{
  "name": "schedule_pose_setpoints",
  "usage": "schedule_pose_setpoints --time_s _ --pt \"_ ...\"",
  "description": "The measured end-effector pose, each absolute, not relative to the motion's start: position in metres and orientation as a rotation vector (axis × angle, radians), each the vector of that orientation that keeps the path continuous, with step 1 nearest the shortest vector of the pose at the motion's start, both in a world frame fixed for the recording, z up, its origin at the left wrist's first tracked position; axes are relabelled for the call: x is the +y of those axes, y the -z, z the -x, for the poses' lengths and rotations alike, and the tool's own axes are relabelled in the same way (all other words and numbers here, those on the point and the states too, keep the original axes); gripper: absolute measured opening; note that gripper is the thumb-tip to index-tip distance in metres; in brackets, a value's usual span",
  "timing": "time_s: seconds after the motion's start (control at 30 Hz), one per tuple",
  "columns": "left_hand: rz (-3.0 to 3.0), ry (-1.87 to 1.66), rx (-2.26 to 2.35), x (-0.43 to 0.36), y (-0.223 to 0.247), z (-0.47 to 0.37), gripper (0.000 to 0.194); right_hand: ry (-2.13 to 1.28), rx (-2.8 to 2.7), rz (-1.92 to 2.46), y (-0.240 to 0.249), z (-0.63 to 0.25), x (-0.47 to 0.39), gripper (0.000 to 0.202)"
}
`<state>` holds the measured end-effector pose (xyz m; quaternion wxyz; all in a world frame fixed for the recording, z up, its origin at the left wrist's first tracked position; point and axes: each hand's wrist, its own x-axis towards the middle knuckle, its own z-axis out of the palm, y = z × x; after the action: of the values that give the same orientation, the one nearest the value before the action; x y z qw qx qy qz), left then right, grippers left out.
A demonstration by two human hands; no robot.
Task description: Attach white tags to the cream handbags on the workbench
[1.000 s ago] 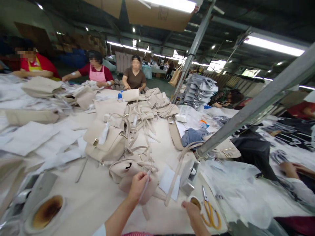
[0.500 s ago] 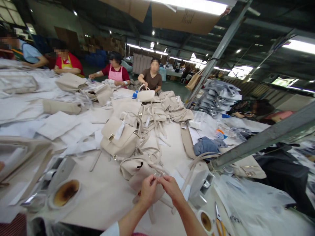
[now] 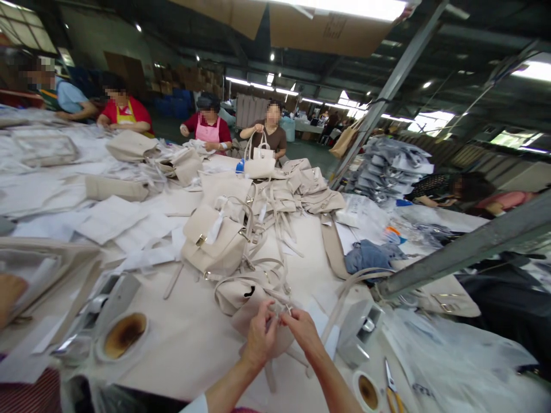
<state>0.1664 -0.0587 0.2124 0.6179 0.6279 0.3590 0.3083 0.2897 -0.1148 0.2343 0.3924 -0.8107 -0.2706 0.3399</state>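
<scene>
A cream handbag (image 3: 235,295) lies in front of me, its straps slack around it. Over its near side, my left hand (image 3: 262,332) is closed in a pinch at a small whitish bit by the strap. Close beside it, my right hand (image 3: 302,328) pinches too, thumb and finger pressed together on a thin pale piece. What exactly the fingertips hold is too small to make out. Just beyond lies another cream bag (image 3: 215,241) with a gold clasp and a white-wrapped handle.
Tape rolls (image 3: 123,337) in dispensers stand left and right. Yellow-handled scissors (image 3: 391,384) lie at the right, near plastic bags (image 3: 451,350). A slanting metal post (image 3: 473,238) crosses the right side. Co-workers sit across the table; another person's hand (image 3: 11,295) shows at the left edge.
My fingertips have moved slightly apart, and the left fingers have lifted a little. Across the table, a co-worker has raised a bag by its handle. A person's hand has come further in at left.
</scene>
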Motion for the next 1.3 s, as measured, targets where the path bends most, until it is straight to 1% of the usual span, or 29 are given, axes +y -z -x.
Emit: schedule_pose_setpoints --time_s 0.1,0.17,0.27,0.37,0.5,0.57,0.67,0.73,1.03,1.1,1.2,1.3 --pt "-1.433 -0.663 0.804 -0.056 -0.216 -0.165 0.020 -0.920 -0.678 1.998 -0.237 -0.290 -0.119 0.027" --pt "-1.392 -0.636 0.840 -0.054 -0.216 -0.166 0.014 -0.969 -0.662 1.948 -0.236 -0.290 -0.122 0.024" --pt "-1.285 -0.555 0.890 -0.052 -0.214 -0.169 0.014 -1.022 -0.609 1.886 -0.228 -0.288 -0.125 0.023" --pt "-1.187 -0.483 0.908 -0.050 -0.211 -0.170 0.015 -1.035 -0.534 1.837 -0.218 -0.283 -0.125 0.026" --pt "-1.138 -0.480 0.945 -0.050 -0.211 -0.168 0.010 -1.019 -0.406 1.759 -0.210 -0.273 -0.121 0.029" --pt "-1.131 -0.504 0.975 -0.051 -0.213 -0.168 0.014 -1.016 -0.355 1.694 -0.209 -0.270 -0.120 0.029" --pt "-1.119 -0.522 1.000 -0.054 -0.215 -0.170 0.025 -1.042 -0.312 1.582 -0.213 -0.267 -0.118 0.032" --pt "-1.106 -0.522 1.001 -0.055 -0.217 -0.171 0.028 -1.080 -0.298 1.503 -0.216 -0.267 -0.118 0.032" --pt "-1.045 -0.456 0.958 -0.054 -0.214 -0.167 0.026 -1.317 -0.303 1.162 -0.222 -0.275 -0.124 0.027" --pt "-1.036 -0.453 0.954 -0.055 -0.210 -0.168 0.027 -1.322 -0.317 1.163 -0.219 -0.276 -0.122 0.033" --pt "-1.031 -0.467 0.951 -0.056 -0.206 -0.168 0.026 -1.277 -0.331 1.192 -0.214 -0.275 -0.120 0.037" --pt "-1.027 -0.469 0.944 -0.055 -0.205 -0.166 0.025 -1.231 -0.332 1.239 -0.210 -0.274 -0.123 0.046"
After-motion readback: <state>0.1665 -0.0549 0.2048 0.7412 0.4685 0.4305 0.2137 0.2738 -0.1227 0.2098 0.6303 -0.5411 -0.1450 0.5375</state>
